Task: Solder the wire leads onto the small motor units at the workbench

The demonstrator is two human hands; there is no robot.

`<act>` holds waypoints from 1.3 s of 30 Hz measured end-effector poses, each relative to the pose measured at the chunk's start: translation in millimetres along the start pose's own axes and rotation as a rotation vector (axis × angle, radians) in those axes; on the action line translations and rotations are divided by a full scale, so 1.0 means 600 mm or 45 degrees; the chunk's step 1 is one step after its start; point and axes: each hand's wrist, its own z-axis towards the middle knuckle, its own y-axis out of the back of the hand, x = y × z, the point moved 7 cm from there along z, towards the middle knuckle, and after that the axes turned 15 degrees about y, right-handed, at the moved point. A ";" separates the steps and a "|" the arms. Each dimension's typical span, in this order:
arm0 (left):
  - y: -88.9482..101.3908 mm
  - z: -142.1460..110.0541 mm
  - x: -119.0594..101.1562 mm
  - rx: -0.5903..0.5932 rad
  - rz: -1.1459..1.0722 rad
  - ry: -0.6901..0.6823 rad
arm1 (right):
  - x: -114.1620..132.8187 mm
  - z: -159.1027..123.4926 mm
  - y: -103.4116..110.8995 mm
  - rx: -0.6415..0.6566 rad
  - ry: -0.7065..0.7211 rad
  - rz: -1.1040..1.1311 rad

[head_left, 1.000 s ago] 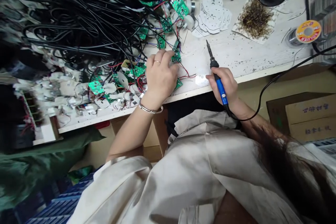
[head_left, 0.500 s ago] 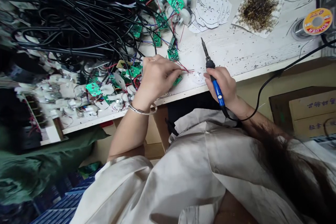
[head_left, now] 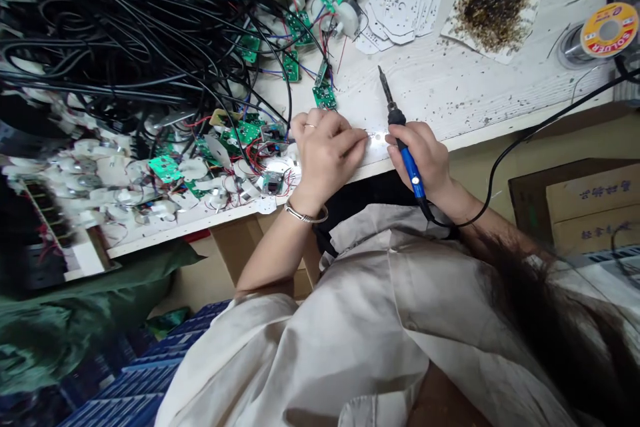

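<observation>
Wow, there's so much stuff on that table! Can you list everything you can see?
black cables: many, black, heaped at the far left of the bench
green circuit boards: many, green, among the wires
white motor parts: many, white, beside the boards
perforated white plates: a stack, white, top middle
brown flakes: one pile, brown, on paper
solder spool: 1, yellow label, far right
soldering iron: 1, blue handle, in the right hand
cardboard box: 1, tan, below the bench, right
blue crate: 1, blue, floor, bottom left
left hand: 1, at the bench edge, with ring and bracelet
right hand: 1, gripping the iron
</observation>
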 end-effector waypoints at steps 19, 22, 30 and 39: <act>-0.022 -0.005 0.003 0.031 0.028 -0.032 | -0.048 -0.035 0.046 -0.377 -0.735 0.810; -0.023 -0.003 0.004 0.035 0.038 -0.038 | -0.049 -0.027 0.043 -0.335 -0.750 0.764; -0.023 -0.001 0.006 0.054 0.021 -0.075 | -0.048 -0.024 0.043 -0.333 -0.735 0.814; -0.025 0.002 0.006 0.101 -0.014 -0.060 | -0.047 -0.011 0.045 -0.350 -0.670 0.875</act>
